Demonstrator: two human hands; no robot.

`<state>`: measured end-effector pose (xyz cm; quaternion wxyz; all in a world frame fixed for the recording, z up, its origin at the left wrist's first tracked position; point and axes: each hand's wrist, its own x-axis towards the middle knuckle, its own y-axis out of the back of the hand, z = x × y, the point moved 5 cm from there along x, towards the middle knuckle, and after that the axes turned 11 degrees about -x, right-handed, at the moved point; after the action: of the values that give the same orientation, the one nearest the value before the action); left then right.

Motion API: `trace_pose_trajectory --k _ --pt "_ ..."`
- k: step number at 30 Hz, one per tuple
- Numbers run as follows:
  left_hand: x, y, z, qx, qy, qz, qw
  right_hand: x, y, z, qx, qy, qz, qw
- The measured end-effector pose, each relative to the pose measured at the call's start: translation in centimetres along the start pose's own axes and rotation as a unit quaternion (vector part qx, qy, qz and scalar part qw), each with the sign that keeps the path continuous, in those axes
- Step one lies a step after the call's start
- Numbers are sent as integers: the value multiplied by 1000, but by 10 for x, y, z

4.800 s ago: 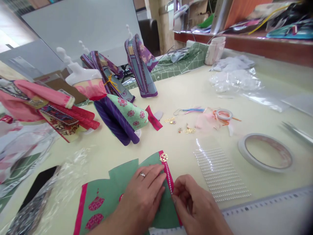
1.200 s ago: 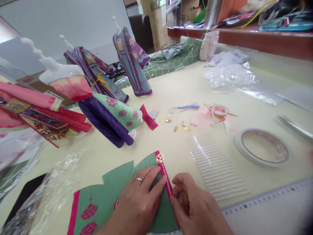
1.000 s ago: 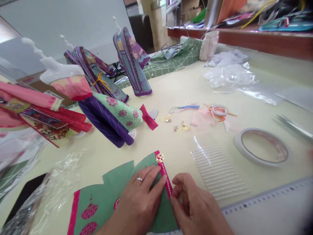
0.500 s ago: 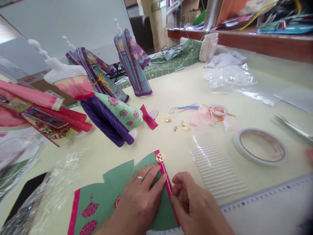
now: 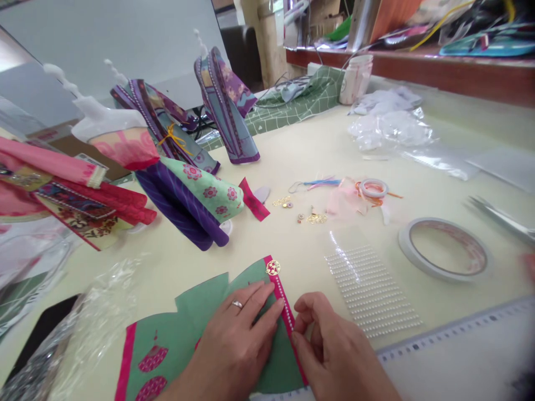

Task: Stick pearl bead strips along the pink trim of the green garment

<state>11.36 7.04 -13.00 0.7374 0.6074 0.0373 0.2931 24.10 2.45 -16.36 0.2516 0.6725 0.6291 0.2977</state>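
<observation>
Hands unmoved | left hand (image 5: 234,348) flat on green cutout (image 5: 196,312) | right hand (image 5: 334,356) fingers pinching pearl strip (image 5: 285,309)

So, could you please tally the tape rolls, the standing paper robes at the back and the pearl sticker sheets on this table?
Tape rolls: 2, large and small
Standing paper robes: 2, left and right
Pearl sticker sheets: 1
Total: 5

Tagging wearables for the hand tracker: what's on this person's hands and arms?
Both bare: no gloves, no sleeves in view. The left hand wears one plain silver band on the ring finger. The right hand shows no ring, watch or strap in what the frame catches.
</observation>
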Motion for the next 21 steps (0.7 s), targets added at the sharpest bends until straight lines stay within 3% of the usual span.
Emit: trace_pose_trajectory --k 21 --pt "-3 -1 4 7 -33 -18 999 1 0 -1 -15 -11 -15 1000"
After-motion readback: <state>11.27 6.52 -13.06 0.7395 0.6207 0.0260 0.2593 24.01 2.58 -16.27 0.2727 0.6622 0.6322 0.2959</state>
